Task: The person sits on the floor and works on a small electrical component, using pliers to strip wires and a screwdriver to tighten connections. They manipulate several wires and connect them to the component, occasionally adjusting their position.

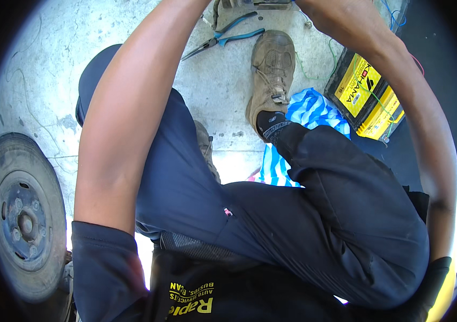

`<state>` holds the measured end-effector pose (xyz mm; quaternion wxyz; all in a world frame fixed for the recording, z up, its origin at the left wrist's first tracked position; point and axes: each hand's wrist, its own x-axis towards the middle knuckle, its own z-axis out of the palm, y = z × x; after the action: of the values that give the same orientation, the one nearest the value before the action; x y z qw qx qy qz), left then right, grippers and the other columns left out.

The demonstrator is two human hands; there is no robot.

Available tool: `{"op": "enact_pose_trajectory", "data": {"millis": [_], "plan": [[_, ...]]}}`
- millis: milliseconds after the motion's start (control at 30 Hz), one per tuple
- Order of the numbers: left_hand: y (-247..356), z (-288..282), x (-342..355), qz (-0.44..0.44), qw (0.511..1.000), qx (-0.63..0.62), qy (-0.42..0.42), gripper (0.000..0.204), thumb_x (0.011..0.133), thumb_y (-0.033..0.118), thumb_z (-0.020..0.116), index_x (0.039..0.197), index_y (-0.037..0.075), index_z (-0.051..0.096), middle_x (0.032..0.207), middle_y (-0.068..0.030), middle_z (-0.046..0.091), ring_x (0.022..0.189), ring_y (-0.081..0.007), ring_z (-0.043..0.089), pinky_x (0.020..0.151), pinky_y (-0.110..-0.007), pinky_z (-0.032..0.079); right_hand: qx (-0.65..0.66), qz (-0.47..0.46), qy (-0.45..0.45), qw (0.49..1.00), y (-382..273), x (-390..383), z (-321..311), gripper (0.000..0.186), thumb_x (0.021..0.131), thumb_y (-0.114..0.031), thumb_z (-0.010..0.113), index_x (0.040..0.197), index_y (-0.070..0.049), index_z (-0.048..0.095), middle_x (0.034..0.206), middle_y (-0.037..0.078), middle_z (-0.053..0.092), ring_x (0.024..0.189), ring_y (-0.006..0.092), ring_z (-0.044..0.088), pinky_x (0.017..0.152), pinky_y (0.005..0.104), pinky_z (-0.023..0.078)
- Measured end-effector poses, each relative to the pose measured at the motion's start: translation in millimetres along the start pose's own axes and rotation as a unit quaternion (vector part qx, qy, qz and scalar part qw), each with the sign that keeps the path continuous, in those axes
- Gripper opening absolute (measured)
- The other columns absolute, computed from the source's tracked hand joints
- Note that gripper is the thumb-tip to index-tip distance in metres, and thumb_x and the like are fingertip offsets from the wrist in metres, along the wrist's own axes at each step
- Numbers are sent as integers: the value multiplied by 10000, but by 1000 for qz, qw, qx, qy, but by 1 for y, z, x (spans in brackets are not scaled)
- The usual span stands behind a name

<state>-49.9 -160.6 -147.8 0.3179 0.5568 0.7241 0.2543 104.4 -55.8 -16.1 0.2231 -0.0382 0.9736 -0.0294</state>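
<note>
Both my forearms reach forward past the upper edge, and my hands lie beyond the picture there. What they hold, if anything, is hidden. Between my wrists, a metal part [273, 5] shows only its lower edge. Close below it, long-nose pliers [217, 39] with blue-and-black handles rest on the concrete floor, jaws pointing left and handles spread. A black-and-yellow car battery [361, 86] is on the inner side of my right forearm, with thin green wires lying across it.
My brown shoe [274, 67] is planted right of the pliers. Beside it lies a crumpled blue-and-white striped plastic bag [314, 111]. At far left stands a tyre on a steel wheel [24, 220]. A dark mat [432, 59] and loose blue wire [397, 20] are at right.
</note>
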Motion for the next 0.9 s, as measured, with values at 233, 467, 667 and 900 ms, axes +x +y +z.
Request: {"op": "enact_pose_trajectory", "data": {"millis": [233, 467, 667, 900], "plan": [[-8, -2, 2, -65, 996, 5, -60, 307, 673, 191, 786, 903, -12, 779, 896, -270, 751, 858, -353, 759, 760, -452, 591, 12, -4, -3, 1000, -8, -1, 4, 105, 848, 14, 580, 909, 41, 662, 870, 256, 708, 862, 420, 737, 734, 502, 591], [-14, 6, 3, -65, 997, -8, -32, 330, 668, 168, 763, 934, -28, 768, 921, -282, 748, 882, -362, 758, 777, -450, 590, 44, 90, 2, 995, -16, 4, 3, 105, 809, -9, 602, 820, 9, 705, 805, 253, 719, 817, 438, 729, 726, 529, 578], [-6, 3, -1, -81, 996, 14, -44, 348, 689, 138, 769, 996, -23, 751, 970, -284, 747, 943, -379, 748, 814, -454, 584, 62, 121, 56, 989, -16, 7, 11, 114, 815, -9, 593, 814, 27, 701, 819, 263, 716, 812, 454, 720, 725, 540, 569], [2, -25, -5, 37, 999, -16, -29, 493, 733, 132, 827, 1176, 1, 656, 1071, -232, 744, 1016, -377, 714, 862, -455, 568, 13, 18, 70, 997, -2, -4, 10, 111, 823, -11, 610, 838, 38, 709, 865, 252, 716, 813, 435, 729, 720, 515, 590]]}}
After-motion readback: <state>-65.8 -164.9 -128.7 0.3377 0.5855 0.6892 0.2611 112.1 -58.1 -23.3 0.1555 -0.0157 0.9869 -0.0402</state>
